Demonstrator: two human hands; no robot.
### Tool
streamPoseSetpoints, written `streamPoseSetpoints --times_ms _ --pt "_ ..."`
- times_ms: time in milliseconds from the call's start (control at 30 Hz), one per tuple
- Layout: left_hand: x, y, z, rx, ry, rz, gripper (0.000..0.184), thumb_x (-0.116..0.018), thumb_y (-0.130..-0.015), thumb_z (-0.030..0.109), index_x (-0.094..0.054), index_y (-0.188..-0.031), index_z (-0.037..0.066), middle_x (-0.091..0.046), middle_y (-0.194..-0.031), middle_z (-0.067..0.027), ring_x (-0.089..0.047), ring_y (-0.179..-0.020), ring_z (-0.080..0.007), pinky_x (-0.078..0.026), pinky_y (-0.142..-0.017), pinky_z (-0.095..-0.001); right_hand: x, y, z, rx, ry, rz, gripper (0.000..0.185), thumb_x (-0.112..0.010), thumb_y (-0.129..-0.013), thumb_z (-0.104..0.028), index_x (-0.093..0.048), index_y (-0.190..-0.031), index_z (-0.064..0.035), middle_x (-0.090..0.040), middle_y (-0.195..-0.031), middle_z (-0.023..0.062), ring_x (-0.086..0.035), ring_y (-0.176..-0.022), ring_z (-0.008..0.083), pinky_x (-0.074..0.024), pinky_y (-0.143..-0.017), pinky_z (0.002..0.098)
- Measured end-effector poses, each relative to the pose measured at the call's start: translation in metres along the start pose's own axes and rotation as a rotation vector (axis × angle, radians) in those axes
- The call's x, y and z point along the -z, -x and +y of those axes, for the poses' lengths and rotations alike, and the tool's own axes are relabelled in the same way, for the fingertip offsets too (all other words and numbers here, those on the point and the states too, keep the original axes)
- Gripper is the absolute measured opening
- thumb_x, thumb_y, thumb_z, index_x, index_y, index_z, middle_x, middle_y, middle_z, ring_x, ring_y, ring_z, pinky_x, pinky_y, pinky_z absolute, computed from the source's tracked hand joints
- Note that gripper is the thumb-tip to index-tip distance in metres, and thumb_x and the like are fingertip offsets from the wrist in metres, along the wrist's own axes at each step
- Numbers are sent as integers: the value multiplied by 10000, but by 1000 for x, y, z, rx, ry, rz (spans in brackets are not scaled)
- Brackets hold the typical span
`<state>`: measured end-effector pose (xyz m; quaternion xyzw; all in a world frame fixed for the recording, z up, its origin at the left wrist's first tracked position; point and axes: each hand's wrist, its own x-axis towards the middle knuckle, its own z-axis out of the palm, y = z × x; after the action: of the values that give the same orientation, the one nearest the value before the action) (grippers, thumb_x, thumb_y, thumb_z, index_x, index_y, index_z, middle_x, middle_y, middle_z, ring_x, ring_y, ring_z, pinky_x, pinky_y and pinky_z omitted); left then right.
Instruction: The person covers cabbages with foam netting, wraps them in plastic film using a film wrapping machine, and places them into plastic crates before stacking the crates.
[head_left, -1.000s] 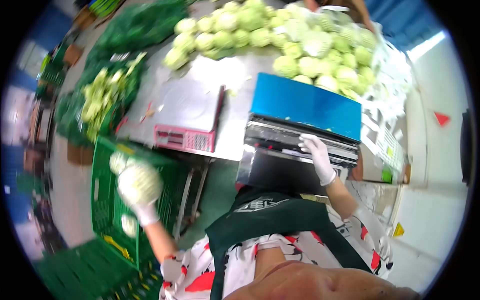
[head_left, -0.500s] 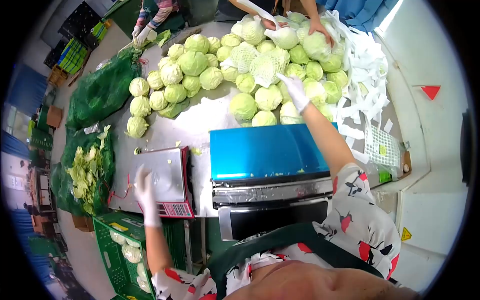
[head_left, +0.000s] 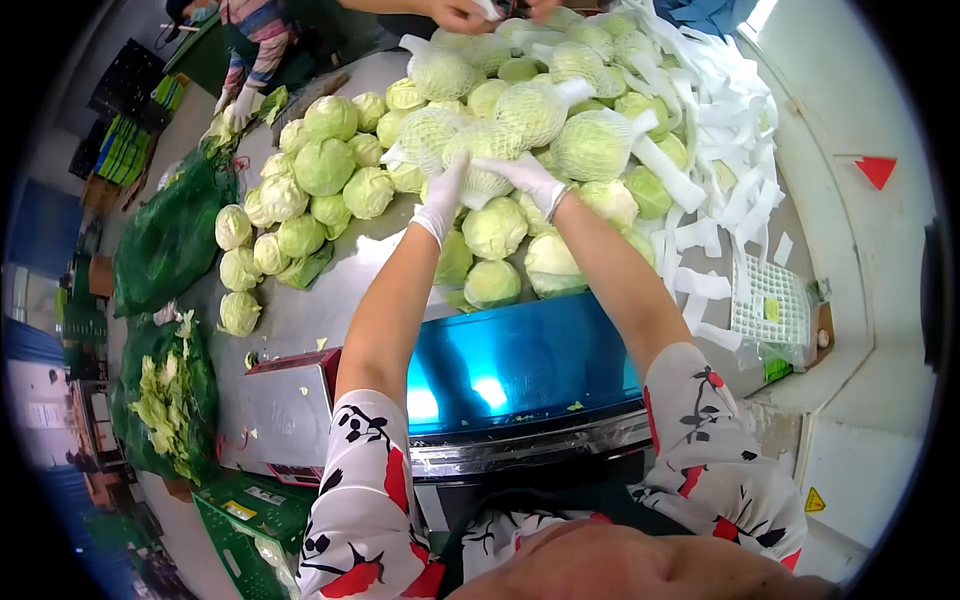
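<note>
Both gloved hands are at a cabbage in a white foam net [head_left: 485,140] at the front of the pile. My left hand [head_left: 443,200] presses on its left side, and my right hand [head_left: 530,182] has its fingers over the right side. Together they grip it from either side; some fingertips are hard to make out against the white net. More netted cabbages [head_left: 535,112] lie behind and beside it. Bare green cabbages [head_left: 495,230] sit just below my hands.
A blue-topped machine [head_left: 510,350] stands before me, with a scale [head_left: 285,415] at its left. Loose foam nets [head_left: 725,120] are heaped at right. A green crate [head_left: 250,525] sits lower left. A co-worker's hands [head_left: 465,15] are across the table; another person [head_left: 255,50] works far left.
My left hand has gone from above the scale up to the netted cabbage. My right hand has moved left onto the same cabbage. The co-worker's hands opposite have left the netted cabbage they touched.
</note>
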<state>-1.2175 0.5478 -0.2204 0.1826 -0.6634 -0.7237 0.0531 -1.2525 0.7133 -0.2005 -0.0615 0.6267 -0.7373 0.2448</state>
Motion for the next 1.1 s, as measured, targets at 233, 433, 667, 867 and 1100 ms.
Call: streamPoseSetpoints --times_ms 233,433,667,867,1100 --pt "24 93 59 -29 -69 -87 899 -744 -881 359 -271 -1503 -85 -587 -1247 -173 -612 -1080 -222 -509 -899 -320 -10 68 -38 291 -22 -61 590 -801 -830 -306 -601 -1287 10 -671 -1210 102 -634 -1084 171 -496 -942 312" --pt "53 280 58 -78 -179 -370 910 -724 -886 129 -144 -1573 -10 -661 -1013 -96 -644 -922 -147 -531 -822 -284 -23 223 -86 86 132 -192 475 -697 -916 -337 -624 -1230 11 -696 -1054 76 -657 -955 145 -511 -843 289" --pt "70 414 17 62 -371 -409 880 -670 -907 71 -100 -1574 -2 -695 -1037 -137 -698 -982 -202 -551 -881 -325 -44 347 4 48 366 98 502 -715 -896 -356 -625 -1146 70 -690 -1048 190 -659 -988 233 -499 -885 359" --pt "115 424 17 -272 -672 -66 659 -728 -875 127 -438 -1452 -6 -637 -908 -92 -627 -821 -188 -544 -755 -338 -34 371 22 7 136 226 590 -662 -958 -323 -488 -1351 82 -568 -1313 214 -533 -1237 270 -418 -1030 355" --pt "170 470 -32 -374 -1428 183 816 -782 -799 292 -420 -1468 -4 -693 -868 -45 -589 -956 -274 -421 -914 -431 -22 479 82 97 1531 839 639 -718 -838 -476 -573 -1241 -2 -577 -1082 176 -521 -1100 350 -293 -1108 527"
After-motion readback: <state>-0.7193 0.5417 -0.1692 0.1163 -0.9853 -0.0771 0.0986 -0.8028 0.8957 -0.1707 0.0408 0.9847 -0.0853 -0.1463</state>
